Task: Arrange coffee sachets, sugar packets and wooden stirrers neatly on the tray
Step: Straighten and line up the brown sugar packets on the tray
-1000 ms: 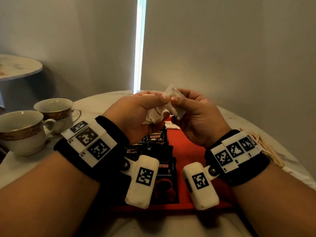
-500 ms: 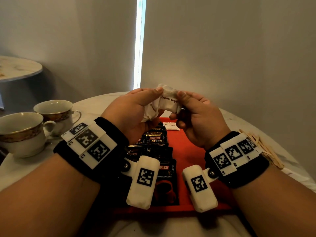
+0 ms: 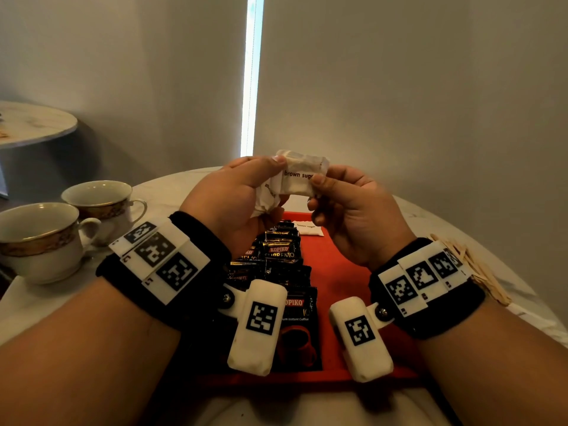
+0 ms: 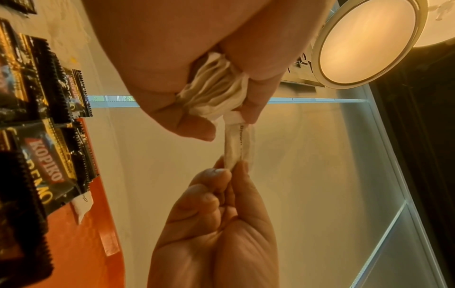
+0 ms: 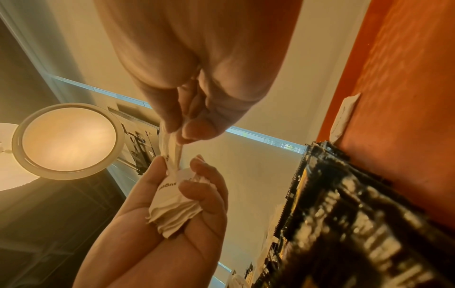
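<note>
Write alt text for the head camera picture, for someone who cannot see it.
Above a red tray, the left hand grips a bunch of white brown sugar packets while the right hand pinches one packet from it. Black coffee sachets lie in a row on the tray, with two teacups at left.

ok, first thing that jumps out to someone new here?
Both hands raised mid-frame: the right hand pinches one sugar packet out of the bunch the left hand grips. Below them, a red tray holds a row of black coffee sachets and one lone packet at its far end.
</note>
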`<state>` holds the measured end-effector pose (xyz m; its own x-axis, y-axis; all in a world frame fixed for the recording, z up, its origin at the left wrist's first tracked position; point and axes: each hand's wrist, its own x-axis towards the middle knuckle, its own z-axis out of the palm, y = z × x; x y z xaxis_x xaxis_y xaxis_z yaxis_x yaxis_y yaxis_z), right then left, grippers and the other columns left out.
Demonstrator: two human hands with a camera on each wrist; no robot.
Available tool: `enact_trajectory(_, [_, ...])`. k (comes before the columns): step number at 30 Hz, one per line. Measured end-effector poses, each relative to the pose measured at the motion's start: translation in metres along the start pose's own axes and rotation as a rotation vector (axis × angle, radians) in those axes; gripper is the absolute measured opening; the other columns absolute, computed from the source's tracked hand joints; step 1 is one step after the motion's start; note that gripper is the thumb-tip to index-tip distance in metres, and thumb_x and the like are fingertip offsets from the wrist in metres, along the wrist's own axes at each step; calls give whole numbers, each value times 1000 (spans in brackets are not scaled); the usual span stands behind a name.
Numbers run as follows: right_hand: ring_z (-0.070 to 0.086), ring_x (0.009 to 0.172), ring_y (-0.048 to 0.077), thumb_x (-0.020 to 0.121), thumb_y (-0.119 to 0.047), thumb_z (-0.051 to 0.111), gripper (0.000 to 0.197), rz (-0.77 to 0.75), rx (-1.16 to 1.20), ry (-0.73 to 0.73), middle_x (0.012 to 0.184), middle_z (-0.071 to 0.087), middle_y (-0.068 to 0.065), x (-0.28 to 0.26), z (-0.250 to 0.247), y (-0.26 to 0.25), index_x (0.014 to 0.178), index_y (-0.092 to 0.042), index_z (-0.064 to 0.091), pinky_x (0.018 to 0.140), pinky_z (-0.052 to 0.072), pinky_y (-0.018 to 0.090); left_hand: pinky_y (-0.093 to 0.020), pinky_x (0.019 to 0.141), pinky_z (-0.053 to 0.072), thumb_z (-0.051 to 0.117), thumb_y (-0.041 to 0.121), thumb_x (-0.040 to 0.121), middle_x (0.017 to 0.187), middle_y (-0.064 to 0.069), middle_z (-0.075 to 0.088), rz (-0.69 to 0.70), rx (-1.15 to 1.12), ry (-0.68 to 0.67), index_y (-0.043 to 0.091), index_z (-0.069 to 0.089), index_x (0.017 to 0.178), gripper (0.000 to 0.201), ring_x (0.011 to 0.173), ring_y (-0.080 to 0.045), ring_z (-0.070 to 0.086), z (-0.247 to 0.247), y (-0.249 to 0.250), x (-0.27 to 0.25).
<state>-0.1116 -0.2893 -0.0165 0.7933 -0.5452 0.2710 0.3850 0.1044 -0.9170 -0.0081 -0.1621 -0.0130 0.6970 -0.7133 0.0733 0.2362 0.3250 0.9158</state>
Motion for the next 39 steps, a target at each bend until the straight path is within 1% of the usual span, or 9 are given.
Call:
enact_trajectory(4, [58,53,15,90,-1,62,6,2,12,38,70,65,9,3,-3,0,89,-7,62,44,42,23,-24,50,48,65,30,94,96,-9,64,-7,0,12,10,64,119,32,73,-16,59,0,0,0])
enact_trajectory(10, [59,58,14,96,-6,58,6,10,16,80,74,66,6,9,-11,-5,93,-9,62,50,43,24,-25,50,48,71,29,90,103,-9,62,-30,-31,54,14,63,107,24,79,-18,61,0,0,0])
enact_trajectory(15, [59,59,10,97,-3,56,12,30,91,412,86,69,7,35,-50,-3,105,-11,61,49,45,21,-25,50,49,72,30,89,105,-7,62,-32,-50,87,15,63,109,27,81,-18,63,-1,2,0])
enact_trajectory(17, [57,62,9,99,-4,53,18,141,65,513,100,69,11,44,-66,7,114,-10,59,48,43,20,-25,50,50,72,30,90,105,-6,62,-37,-55,89,14,63,114,31,80,-17,63,-1,3,0])
enact_trajectory(20, [49,61,8,102,-2,47,27,286,46,564,96,62,9,56,-86,25,126,-8,58,41,38,19,-25,49,50,71,30,90,103,-5,62,-42,-58,87,13,61,119,35,78,-16,63,-2,2,1])
enact_trajectory(26, [41,57,9,103,-1,41,18,454,-47,525,91,59,10,58,-102,40,103,-4,59,35,32,17,-24,49,50,71,31,91,107,-6,60,-56,-58,85,14,58,123,39,81,-17,61,-2,3,4])
enact_trajectory(32, [46,61,8,103,2,37,34,546,-173,434,99,61,12,52,-94,41,133,1,54,42,38,15,-23,50,50,74,31,88,103,-6,60,-86,-83,71,12,59,118,39,80,-16,62,-3,4,5])
enact_trajectory(35, [53,68,10,103,5,36,35,537,-211,425,113,60,16,50,-92,44,133,3,53,41,44,15,-23,50,50,73,32,88,103,-7,59,-89,-103,65,10,60,118,40,78,-15,62,-4,4,4])
enact_trajectory(39, [55,69,12,102,4,39,28,511,-235,420,97,61,14,50,-94,46,125,2,55,44,47,17,-23,51,50,73,32,88,104,-7,59,-82,-101,79,9,60,120,41,78,-16,62,-4,3,4])
